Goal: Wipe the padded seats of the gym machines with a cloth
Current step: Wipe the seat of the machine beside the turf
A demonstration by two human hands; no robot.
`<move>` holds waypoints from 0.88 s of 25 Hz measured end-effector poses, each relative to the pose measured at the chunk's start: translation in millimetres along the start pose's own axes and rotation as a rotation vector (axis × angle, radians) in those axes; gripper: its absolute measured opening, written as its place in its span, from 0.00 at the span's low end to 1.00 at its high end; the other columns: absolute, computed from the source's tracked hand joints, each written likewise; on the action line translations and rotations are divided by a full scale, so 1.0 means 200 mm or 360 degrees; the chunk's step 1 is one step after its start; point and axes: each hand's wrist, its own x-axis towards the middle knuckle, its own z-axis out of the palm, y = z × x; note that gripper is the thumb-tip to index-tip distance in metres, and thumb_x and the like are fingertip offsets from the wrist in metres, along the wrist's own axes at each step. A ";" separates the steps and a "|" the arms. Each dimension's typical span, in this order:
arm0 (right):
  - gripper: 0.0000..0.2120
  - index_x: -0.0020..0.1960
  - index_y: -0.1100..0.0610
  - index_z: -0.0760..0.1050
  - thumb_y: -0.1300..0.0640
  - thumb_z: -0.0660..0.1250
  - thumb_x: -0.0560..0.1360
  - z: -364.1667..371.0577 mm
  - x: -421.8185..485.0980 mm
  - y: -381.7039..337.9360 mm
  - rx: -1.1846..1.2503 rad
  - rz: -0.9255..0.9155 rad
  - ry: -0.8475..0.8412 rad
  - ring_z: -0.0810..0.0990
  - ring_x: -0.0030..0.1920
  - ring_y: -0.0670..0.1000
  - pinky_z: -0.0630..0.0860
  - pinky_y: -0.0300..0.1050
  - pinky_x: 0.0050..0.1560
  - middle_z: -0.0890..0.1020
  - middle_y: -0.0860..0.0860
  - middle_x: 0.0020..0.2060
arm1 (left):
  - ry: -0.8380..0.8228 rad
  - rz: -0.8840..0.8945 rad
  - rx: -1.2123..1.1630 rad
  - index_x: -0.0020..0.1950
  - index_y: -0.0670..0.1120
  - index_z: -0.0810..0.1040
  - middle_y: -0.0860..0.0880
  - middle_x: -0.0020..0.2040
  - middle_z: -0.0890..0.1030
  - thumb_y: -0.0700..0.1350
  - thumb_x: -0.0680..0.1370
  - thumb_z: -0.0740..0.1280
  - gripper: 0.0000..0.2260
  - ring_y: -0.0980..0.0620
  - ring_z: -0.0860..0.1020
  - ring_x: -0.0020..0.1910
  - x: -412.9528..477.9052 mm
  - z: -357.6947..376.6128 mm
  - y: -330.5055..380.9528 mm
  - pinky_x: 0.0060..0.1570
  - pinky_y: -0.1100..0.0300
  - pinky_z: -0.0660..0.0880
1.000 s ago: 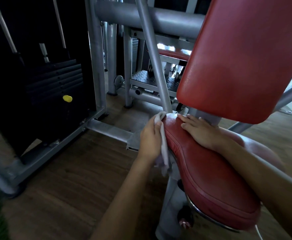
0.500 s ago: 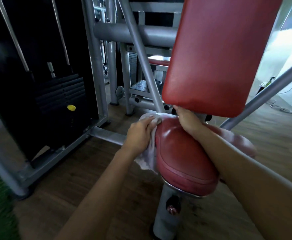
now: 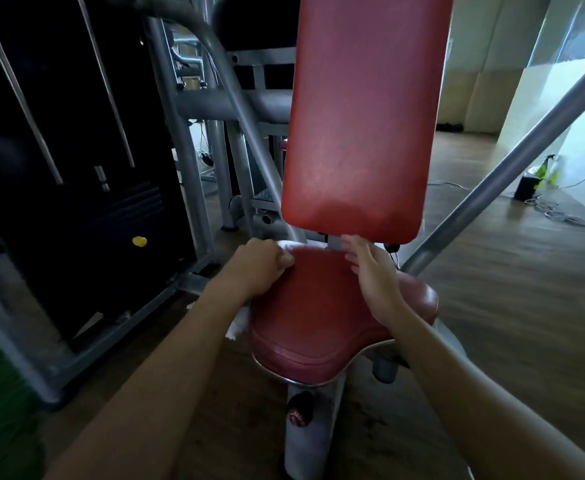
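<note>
Cloth (image 3: 286,244), white, is bunched in my left hand (image 3: 260,268), whose fingers curl round it and press it to the back left edge of the red padded seat (image 3: 319,317). A tail of it hangs off the seat's left side. My right hand (image 3: 374,275) lies flat and relaxed on the seat's back right, fingertips just under the red backrest (image 3: 364,116). Lettering on the dark knob (image 3: 299,414) beneath the seat is too blurred to read.

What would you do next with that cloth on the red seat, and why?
Probably sweep the left hand and its cloth forward: the cloth is bunched at the back left corner of the red seat, and the right hand lies flat on top, perhaps steadying it.
</note>
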 end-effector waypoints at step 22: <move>0.13 0.41 0.55 0.79 0.45 0.74 0.72 -0.05 0.12 0.05 -0.0739 -0.0409 -0.0545 0.76 0.37 0.43 0.71 0.42 0.40 0.80 0.46 0.35 | 0.0211 -0.0512 -0.1758 0.62 0.54 0.83 0.52 0.58 0.85 0.62 0.81 0.61 0.19 0.52 0.81 0.60 -0.16 0.11 0.02 0.69 0.49 0.72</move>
